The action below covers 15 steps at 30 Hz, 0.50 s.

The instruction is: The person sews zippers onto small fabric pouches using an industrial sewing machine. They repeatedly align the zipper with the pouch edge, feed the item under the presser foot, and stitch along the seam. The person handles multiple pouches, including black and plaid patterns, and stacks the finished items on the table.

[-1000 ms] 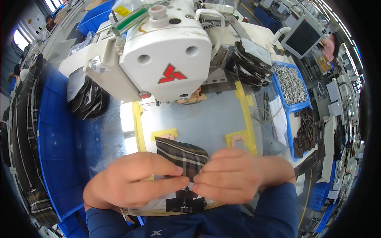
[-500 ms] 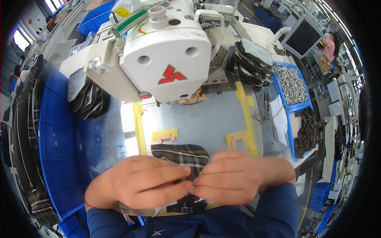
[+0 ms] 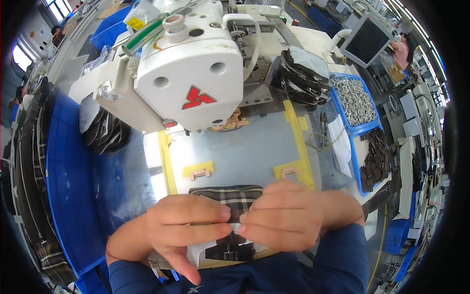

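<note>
Pressing plaid fabric piece (image 3: 230, 198) flatter, both hands (image 3: 235, 228) lower than before

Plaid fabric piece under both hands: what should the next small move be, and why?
Probably slide the plaid fabric piece forward toward the sewing machine head. The left hand and right hand pinch it together at the near table edge, its far edge lies short of the two yellow tape guides, and the plate under the needle area lies bare.

Dark plaid fabric piece (image 3: 230, 200) – near half concealed beneath left hand (image 3: 182, 229) and right hand (image 3: 284, 219); fingertip grip not discernible – small black buckled strap (image 3: 229, 249) partly covered
</note>
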Motion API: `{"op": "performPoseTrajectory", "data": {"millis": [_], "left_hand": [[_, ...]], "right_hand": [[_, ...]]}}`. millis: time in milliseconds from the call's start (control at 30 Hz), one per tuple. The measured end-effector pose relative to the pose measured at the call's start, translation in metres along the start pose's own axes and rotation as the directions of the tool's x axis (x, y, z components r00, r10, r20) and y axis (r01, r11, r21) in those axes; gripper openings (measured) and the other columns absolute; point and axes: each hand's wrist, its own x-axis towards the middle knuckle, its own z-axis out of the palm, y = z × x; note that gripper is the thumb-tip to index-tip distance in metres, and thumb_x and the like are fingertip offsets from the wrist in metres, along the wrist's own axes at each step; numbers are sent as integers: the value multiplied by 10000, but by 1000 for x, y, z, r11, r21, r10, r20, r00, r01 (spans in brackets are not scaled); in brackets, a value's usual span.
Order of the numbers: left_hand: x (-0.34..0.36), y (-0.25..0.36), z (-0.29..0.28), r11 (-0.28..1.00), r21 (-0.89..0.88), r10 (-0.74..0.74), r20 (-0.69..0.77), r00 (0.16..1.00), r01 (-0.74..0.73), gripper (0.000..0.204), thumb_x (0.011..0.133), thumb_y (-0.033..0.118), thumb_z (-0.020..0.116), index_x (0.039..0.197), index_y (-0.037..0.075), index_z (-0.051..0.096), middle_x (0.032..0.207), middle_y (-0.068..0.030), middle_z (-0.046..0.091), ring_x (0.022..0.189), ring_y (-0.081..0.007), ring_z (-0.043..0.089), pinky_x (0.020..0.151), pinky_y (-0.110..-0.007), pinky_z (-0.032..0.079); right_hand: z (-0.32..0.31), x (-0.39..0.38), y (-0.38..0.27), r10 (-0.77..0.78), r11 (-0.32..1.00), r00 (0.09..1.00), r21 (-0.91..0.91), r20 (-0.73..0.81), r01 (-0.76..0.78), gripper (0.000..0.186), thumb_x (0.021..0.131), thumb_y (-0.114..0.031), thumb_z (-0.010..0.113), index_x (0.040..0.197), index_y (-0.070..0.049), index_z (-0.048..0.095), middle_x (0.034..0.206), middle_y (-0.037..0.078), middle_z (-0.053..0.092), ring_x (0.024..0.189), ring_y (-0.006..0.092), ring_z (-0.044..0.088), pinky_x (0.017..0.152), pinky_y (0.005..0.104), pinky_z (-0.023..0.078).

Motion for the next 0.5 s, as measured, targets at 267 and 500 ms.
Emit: {"op": "performPoseTrajectory", "data": {"millis": [267,500], "left_hand": [[-21,-13,2,961,251,100,78,992,-117,308,827,136,876,1072,-26,782,1048,-185,765,896,-291,766,767,-342,622],[-10,-23,31,515,-233,-852,-249,461,825,204,984,121,794,1114,-27,743,873,-63,756,794,-111,691,726,-288,553]], "right_hand": [[0,-3,5,-5,1000,996,24,92,3,147,877,-111,738,979,-8,766,922,81,734,800,218,694,692,337,543],[14,-10,38,797,486,482,87,364,-870,189,964,-190,738,1045,-22,770,997,153,759,829,356,711,773,440,559]]}}
